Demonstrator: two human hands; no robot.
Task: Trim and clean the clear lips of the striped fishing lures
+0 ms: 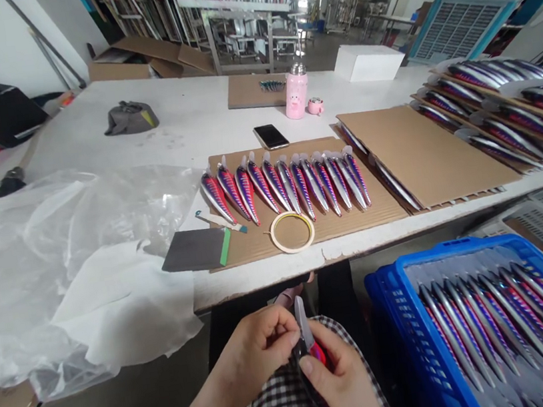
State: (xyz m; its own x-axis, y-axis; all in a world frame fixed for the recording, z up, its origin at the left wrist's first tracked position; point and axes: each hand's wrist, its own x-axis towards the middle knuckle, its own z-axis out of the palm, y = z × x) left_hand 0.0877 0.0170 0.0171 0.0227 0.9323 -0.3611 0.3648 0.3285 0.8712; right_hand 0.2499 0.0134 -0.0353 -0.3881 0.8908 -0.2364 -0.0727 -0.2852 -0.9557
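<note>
Over my lap, my right hand [344, 378] is wrapped round a fishing lure [317, 353] with a dark back, a red patch and a clear lip pointing up. The fingers of my left hand [265, 340] are pinched together against the lure's head, beside the lip. Whatever lies between those fingertips is hidden. On the table ahead, a row of similar purple, red and silver lures [290, 189] lies on a cardboard sheet [355, 222]. A roll of cream tape [277, 244] rests at that sheet's near edge, with a dark grey sheet [192, 250] to its left.
A blue basket [390, 308] full of lures stands to my right. Lures layered between cardboard [430, 147] are stacked on the table's right. Plastic film [70, 211] spreads over the left side. A phone [271, 137] and a pink bottle [296, 92] stand farther back.
</note>
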